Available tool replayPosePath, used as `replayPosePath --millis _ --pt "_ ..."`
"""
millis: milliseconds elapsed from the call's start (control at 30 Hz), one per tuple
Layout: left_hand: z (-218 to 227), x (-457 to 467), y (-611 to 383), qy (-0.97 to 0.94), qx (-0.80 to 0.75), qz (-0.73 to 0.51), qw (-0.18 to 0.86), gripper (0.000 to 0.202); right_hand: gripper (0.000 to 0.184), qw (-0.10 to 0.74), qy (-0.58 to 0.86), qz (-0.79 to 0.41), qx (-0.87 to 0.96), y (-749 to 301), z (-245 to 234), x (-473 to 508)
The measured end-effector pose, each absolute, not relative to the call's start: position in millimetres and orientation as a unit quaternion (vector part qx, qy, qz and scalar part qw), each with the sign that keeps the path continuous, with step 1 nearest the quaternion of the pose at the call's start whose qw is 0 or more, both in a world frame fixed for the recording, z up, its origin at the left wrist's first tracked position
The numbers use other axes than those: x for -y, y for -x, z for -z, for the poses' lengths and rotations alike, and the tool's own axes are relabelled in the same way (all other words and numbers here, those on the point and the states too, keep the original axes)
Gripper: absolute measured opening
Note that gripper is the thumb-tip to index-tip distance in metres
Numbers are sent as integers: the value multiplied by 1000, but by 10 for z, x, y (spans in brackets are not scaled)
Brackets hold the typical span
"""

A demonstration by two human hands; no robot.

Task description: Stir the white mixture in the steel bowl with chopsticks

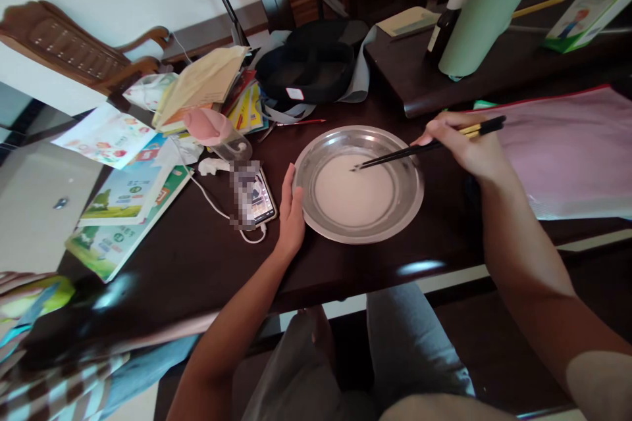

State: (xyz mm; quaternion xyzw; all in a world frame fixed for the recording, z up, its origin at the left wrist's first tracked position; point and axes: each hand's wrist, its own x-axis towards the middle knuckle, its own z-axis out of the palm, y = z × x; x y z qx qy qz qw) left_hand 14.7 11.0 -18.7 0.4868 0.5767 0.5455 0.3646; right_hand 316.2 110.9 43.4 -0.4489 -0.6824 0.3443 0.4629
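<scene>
A round steel dish (412, 210) with a wide rim stands on the dark table in front of me. It holds a milky white liquid (353, 194). My left hand (292, 214) grips the dish's left rim, its thumb at the edge and its fingers along the outside. In my right hand (457, 138) is a pair of black chopsticks (395, 156) with gold bands. Their tips reach over the dish to the liquid; whether they dip in is hard to tell. A phone (257, 196) with a lit screen, plugged into a white cable, lies just left of my left hand.
Behind the phone stands a pink-lidded cup (217, 131). Booklets (121, 210) and papers cover the left side. A black case (309, 69) sits at the back. On the right are a pink mesh pouch (567, 151), a green cylinder (488, 13) and a brown bottle (442, 29). Another person's checked clothing (59, 381) shows lower left.
</scene>
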Motion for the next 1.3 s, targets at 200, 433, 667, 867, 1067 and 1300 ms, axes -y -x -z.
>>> replayPosePath --millis 200,433,667,867,1067,1300 --pt "203 -119 -142 -490 -577 -543 365 64 31 387 421 -394 719 -3149 -454 -1054" --pt "201 -111 -139 -492 -579 -541 363 65 33 436 439 -353 702 -3135 -437 -1078" --pt "205 -110 -139 -494 -577 -541 361 63 33 387 416 -401 719 -3153 -454 -1045" --pt "224 -120 -143 -482 -568 -552 375 63 31 399 436 -352 726 -3101 -442 -1061" --pt "221 -108 -133 -492 -575 -542 365 63 37 450 434 -380 681 -3199 -444 -1099" --pt "216 -115 -142 -492 -575 -542 366 63 27 375 421 -371 738 -3096 -444 -1050"
